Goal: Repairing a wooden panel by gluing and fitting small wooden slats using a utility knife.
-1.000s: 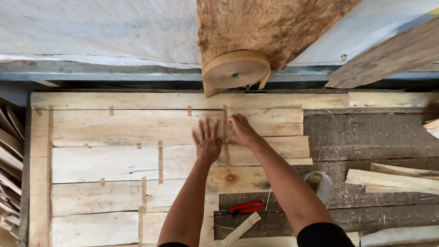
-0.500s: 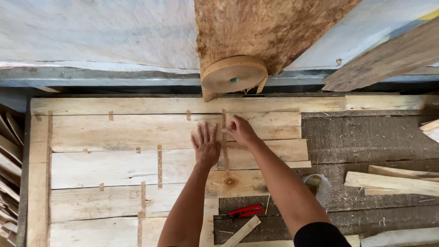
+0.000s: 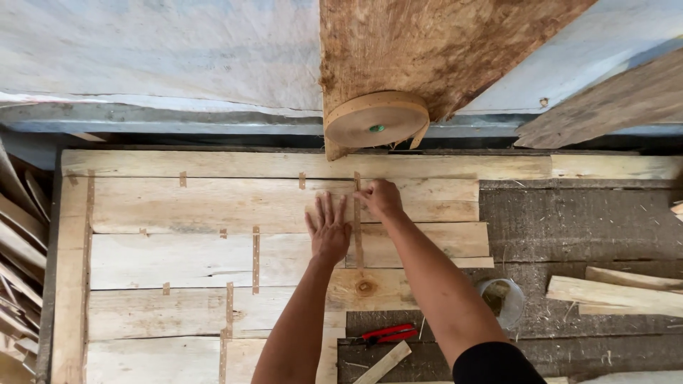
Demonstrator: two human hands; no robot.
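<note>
Centre frame: my left hand [image 3: 329, 229] flat, fingers spread, pinning veneer sheets [image 3: 213, 206]; right hand [image 3: 382, 198] curled, pressing tape strip [image 3: 358, 235]. Best: rub strip firmly along seam.

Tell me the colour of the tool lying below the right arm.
Red handles, on the tool in the head view.

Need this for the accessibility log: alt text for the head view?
A left hand lies flat on pale wood sheets while the right hand presses a brown tape strip over a seam, below a tape roll.
</note>
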